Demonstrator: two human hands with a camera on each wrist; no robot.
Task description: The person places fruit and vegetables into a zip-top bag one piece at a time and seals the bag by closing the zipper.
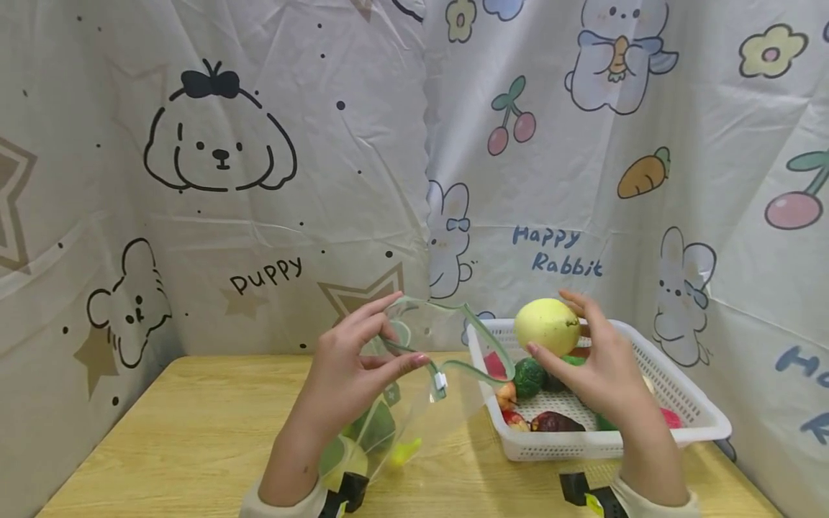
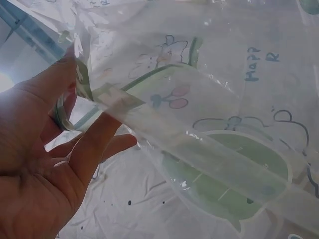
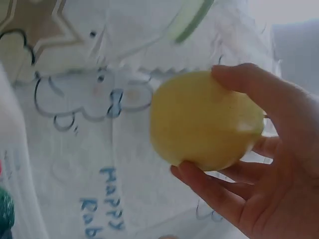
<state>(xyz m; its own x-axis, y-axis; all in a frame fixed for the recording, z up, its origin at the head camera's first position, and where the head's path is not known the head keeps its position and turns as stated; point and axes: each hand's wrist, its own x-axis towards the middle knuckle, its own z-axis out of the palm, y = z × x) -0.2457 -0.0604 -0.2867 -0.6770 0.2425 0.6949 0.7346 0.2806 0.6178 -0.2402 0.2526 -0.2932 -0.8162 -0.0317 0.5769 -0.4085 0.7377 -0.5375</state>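
My left hand [image 1: 352, 360] holds the rim of a clear zip bag [image 1: 447, 414] with green edging, thumb on the near side and fingers at the far side. The bag's mouth gapes toward the right, and a white slider [image 1: 440, 381] sits on its near edge. Green and yellow shapes show low in the bag; the film blurs their kind. In my right hand [image 1: 602, 367] is a round yellow fruit [image 1: 546, 327] with a short stem, gripped between thumb and fingers above the basket. A green leaf-shaped print [image 2: 229, 174] covers the bag in the left wrist view.
A white plastic basket [image 1: 702, 424] stands under my right hand on the wooden table [image 1: 175, 432]. Inside lie a dark green bumpy item [image 1: 529, 378], a dark red one [image 1: 555, 422] and several others. A printed curtain [image 1: 363, 180] hangs behind the table.
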